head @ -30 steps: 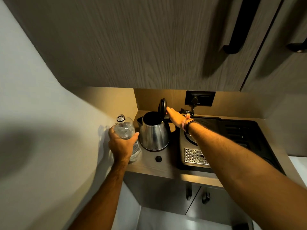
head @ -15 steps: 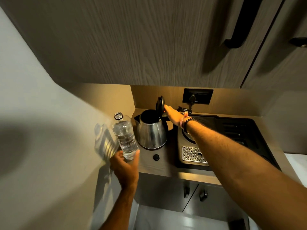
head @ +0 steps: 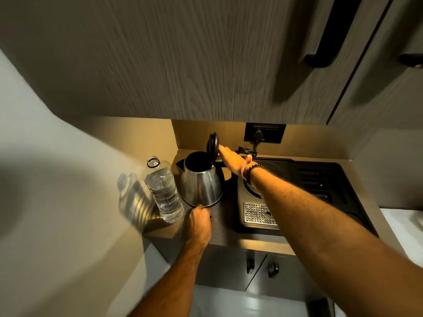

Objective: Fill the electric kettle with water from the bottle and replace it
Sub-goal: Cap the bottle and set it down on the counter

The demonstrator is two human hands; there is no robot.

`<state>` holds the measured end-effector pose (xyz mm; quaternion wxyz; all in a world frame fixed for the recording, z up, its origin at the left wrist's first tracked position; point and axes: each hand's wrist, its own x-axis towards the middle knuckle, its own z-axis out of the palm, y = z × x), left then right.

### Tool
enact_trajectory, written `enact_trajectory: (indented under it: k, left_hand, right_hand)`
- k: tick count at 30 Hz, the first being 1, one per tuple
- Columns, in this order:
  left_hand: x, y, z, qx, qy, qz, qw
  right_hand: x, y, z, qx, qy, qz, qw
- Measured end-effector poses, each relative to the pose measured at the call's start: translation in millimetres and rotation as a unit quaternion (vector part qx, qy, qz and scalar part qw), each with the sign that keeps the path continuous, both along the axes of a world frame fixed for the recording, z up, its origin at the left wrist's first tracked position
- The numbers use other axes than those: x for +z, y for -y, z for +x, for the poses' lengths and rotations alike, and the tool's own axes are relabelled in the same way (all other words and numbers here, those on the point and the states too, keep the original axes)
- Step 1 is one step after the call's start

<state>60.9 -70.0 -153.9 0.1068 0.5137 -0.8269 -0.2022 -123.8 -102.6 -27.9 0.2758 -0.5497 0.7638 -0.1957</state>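
Kettle (head: 202, 184) upright on counter (head: 229, 236), lid (head: 212, 145) raised. Bottle (head: 164, 191) uncapped, standing just left, unheld. Right hand (head: 231, 157) fingers extended, fingertips touching lid. Left hand (head: 199, 223) curled at kettle's base; grip unclear.

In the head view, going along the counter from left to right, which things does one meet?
Water bottle → kettle with its lid open → perforated metal grate → black ridged tray.
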Motion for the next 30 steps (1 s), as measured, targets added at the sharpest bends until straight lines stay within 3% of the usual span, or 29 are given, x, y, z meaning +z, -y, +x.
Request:
enact_trajectory:
  k: [4,8,13,19,30]
  left_hand:
    - [5.9,1.2,5.5,-0.001,0.011,-0.010,1.000]
    - [32.6,-3.2,13.7,-0.007,-0.042,-0.049,0.998]
    - [110.1,-15.5,30.6,-0.009,-0.180,-0.144,0.973]
    - [189.5,8.7,70.0,0.064,-0.221,-0.264,0.937]
    - [202.3,45.6,74.8,0.136,-0.190,-0.212,0.949]
  right_hand:
    - [0.2,-1.0,1.0,-0.001,0.010,-0.007,1.000]
    - [0.9,-1.6,1.6,-0.002,0.001,-0.012,1.000]
    - [0.5,-2.9,1.1,0.001,0.001,-0.011,1.000]
    - [1.1,-2.6,0.9,-0.005,0.018,-0.006,1.000]
    - [1.6,-1.1,0.8,-0.017,0.029,-0.002,0.999]
